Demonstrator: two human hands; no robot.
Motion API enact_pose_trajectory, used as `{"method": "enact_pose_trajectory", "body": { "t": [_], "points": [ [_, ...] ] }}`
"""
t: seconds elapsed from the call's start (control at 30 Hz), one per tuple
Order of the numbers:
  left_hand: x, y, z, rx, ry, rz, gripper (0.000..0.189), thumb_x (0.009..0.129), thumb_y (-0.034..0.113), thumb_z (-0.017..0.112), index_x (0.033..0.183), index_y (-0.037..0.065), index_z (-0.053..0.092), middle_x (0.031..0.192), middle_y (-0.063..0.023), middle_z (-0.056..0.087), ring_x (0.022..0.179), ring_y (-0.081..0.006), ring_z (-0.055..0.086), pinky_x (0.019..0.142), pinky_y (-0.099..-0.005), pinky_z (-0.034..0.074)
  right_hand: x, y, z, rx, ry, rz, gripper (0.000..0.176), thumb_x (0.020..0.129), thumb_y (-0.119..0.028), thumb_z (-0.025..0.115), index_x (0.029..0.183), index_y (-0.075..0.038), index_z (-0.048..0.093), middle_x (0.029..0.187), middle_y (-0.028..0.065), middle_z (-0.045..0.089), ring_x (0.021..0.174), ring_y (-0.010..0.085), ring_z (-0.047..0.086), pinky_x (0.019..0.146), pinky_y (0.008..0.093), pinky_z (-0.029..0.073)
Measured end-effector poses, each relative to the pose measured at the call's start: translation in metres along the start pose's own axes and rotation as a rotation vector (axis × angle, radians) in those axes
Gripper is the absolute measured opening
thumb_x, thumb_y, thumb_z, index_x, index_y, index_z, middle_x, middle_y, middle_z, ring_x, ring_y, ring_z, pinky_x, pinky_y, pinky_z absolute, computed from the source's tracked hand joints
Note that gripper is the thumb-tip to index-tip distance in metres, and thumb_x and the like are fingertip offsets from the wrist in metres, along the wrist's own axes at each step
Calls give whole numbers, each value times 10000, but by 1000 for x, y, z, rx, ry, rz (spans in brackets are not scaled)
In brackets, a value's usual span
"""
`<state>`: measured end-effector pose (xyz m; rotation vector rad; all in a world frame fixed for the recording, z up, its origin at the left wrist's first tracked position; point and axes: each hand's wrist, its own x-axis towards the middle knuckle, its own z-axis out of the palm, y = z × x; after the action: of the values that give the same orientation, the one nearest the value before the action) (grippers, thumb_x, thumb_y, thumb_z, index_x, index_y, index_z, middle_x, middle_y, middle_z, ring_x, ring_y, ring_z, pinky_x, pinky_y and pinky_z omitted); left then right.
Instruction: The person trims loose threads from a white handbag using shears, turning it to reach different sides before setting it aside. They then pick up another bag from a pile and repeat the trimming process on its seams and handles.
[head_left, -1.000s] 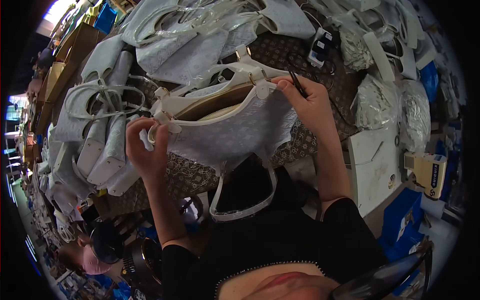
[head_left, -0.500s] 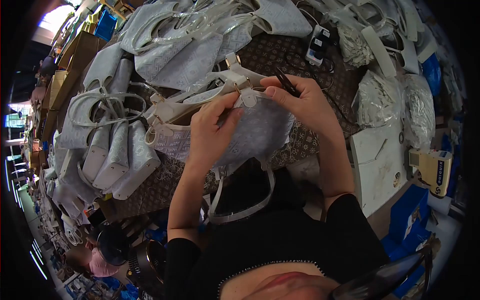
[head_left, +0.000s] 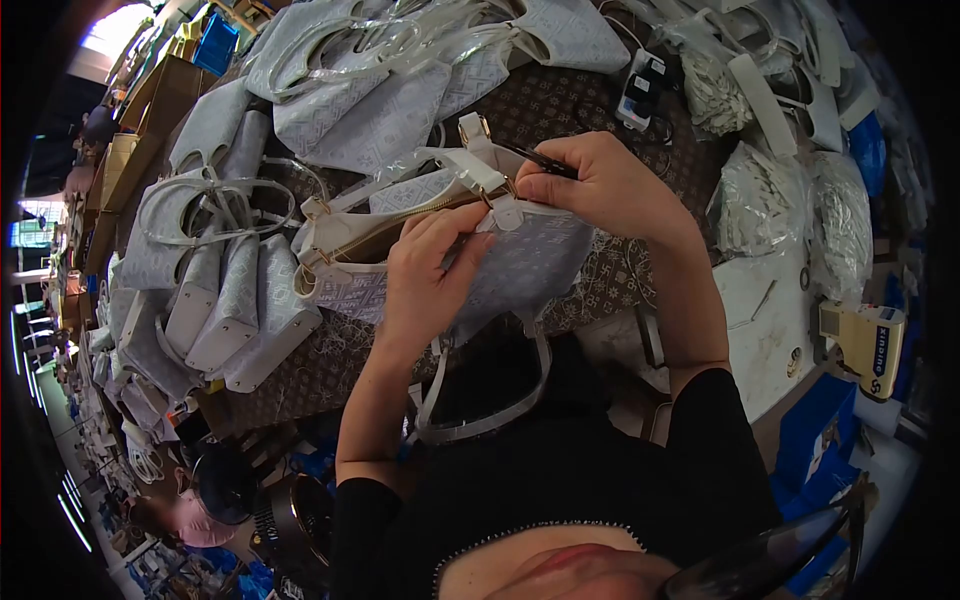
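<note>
A white and grey patterned handbag (head_left: 530,265) rests at the table's near edge, its zipped mouth gaping and one handle hanging towards my lap. My left hand (head_left: 432,262) is closed on the bag's upper edge, thumb and fingers pinching just beside a white strap tab (head_left: 508,214) with a gold ring. Across that tab, my right hand (head_left: 600,185) is closed round a slim dark pointed tool (head_left: 545,160). The tool points up and left, close to the strap hardware. Part of it is hidden in the fingers.
Similar handbags (head_left: 250,315) stand at the left, and more bags (head_left: 370,115) lie at the back. A power strip (head_left: 636,92) sits at the back right, near plastic-wrapped bundles (head_left: 760,200). Further right are a yellowish box (head_left: 862,345) and a blue bin (head_left: 815,425). A person in pink (head_left: 200,520) is lower left.
My right hand has turned and closed more tightly, and the dark tool now lies flatter, nearer the strap ring. My left hand and the bag's mouth have shifted slightly.
</note>
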<state>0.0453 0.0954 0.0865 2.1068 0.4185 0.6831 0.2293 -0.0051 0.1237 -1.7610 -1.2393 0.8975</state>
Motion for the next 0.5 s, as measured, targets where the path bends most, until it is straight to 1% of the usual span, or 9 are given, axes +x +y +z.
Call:
{"method": "enact_pose_trajectory", "body": {
  "t": [0.07,0.17,0.27,0.33,0.37,0.43,0.47,0.5],
  "points": [
    [-1,0,0,-8,1,-5,228,756,60,658,978,31,614,881,-94,638,829,-245,578,713,-318,468,-1,0,1,-2,9,9,191,831,-178,626,842,12,632,658,3,583,616,43,473,565,214,394],
    [-2,-2,0,18,-13,2,232,753,61,661,979,32,615,885,-94,639,829,-249,579,712,-317,468,-3,-1,3,-85,38,-30,192,836,-181,617,849,9,633,677,12,603,624,51,490,579,221,405],
    [-3,-2,0,19,-6,5,232,751,60,662,976,32,615,881,-94,639,835,-248,579,738,-321,461,-4,-1,3,-100,50,-7,201,838,-185,609,861,14,631,698,30,620,643,60,516,597,232,424],
    [-2,-2,-1,31,0,16,222,739,48,664,956,33,619,850,-93,637,812,-247,588,777,-331,447,-6,1,2,83,61,-20,218,849,-197,602,874,17,633,702,36,622,658,67,537,612,235,440],
    [-3,-3,-1,30,-5,18,222,739,48,664,956,33,619,850,-93,637,812,-247,588,777,-331,447,-7,1,1,84,66,-18,218,849,-197,602,874,17,633,702,36,622,658,67,537,612,235,440],
    [-8,-6,-1,99,27,231,214,719,21,661,930,30,622,815,-91,633,763,-236,599,812,-354,430,-11,1,-2,152,45,-38,222,853,-201,605,886,17,635,708,37,625,671,73,550,625,230,451],
    [-12,-8,-1,98,18,230,214,719,21,661,930,30,622,815,-91,633,763,-236,599,812,-354,430,-14,1,-4,158,50,-32,222,853,-201,605,886,17,635,708,37,625,671,73,550,625,230,451],
    [-16,-9,0,96,29,283,194,706,5,657,897,27,628,805,-88,634,749,-231,605,820,-365,427,-17,0,-7,158,14,-14,226,853,-208,609,881,15,637,713,34,626,670,72,550,623,224,449]
  ]
}}
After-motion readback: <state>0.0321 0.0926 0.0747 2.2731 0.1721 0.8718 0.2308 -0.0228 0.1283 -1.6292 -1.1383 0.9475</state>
